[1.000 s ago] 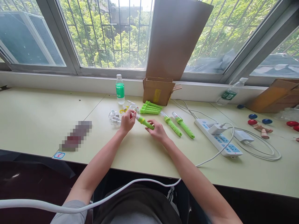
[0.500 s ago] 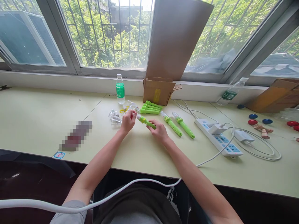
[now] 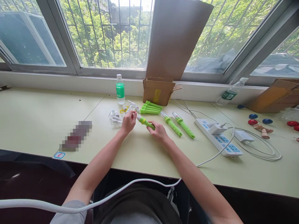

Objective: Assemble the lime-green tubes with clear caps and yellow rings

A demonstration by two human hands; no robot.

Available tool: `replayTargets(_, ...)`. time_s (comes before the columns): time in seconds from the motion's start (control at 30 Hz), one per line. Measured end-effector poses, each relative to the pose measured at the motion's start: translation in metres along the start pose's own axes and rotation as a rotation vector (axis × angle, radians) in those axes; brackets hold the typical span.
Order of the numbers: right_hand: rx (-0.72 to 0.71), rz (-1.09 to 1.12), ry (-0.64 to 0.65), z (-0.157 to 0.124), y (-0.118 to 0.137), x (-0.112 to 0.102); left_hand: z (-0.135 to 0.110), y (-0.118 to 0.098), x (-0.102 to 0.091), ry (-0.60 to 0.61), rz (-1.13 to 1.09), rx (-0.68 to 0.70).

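Observation:
My left hand (image 3: pixel 128 122) pinches the whitish, see-through end of a green plastic tube (image 3: pixel 143 120). Around the tube's lower end the fingers of my right hand (image 3: pixel 158 131) are closed. It is held slanting above the table, with a yellowish ring near its upper end. Just behind my left hand lie several clear plastic pieces (image 3: pixel 115 119) and a yellow ring (image 3: pixel 121 111). Several plain green tubes (image 3: pixel 150 108) lie side by side beyond my hands. To the right are two green tubes with clear caps, one nearer (image 3: pixel 172 125) and one farther right (image 3: pixel 184 125).
A water bottle (image 3: pixel 120 90) and a cardboard box (image 3: pixel 157 91) stand near the window. Right of my hands lies a power strip (image 3: pixel 225 144) with plugs and looping white cables. Blue and red balls (image 3: pixel 253 116) sit farther right. A white cable crosses over my lap.
The green tube has turned slightly between my hands, and the right fingers have shifted a little along it. Everything else on the table stays put.

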State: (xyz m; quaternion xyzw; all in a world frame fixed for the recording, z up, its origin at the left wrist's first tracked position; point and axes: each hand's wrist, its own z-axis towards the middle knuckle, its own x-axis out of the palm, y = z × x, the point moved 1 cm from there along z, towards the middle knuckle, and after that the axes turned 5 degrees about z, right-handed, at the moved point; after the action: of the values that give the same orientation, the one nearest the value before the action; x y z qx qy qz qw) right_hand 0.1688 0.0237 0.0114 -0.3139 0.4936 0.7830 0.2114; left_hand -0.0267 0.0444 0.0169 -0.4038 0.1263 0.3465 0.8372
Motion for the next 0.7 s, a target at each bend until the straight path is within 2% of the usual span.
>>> replayTargets(0.2,-0.004,0.020,-0.031,0.0002,0.0001,0.0025,-0.0008,-0.0019,-0.0002,-0.007,0.080,0.002)
replayTargets(0.4,0.007,-0.051,-0.041,0.0003,0.0024,0.0006,-0.0021,-0.0071,-0.0024,-0.017,0.137,0.004)
replayTargets(0.7,0.039,-0.146,-0.033,-0.0002,0.0039,0.0018,-0.0028,-0.0093,-0.0014,-0.043,0.101,0.009)
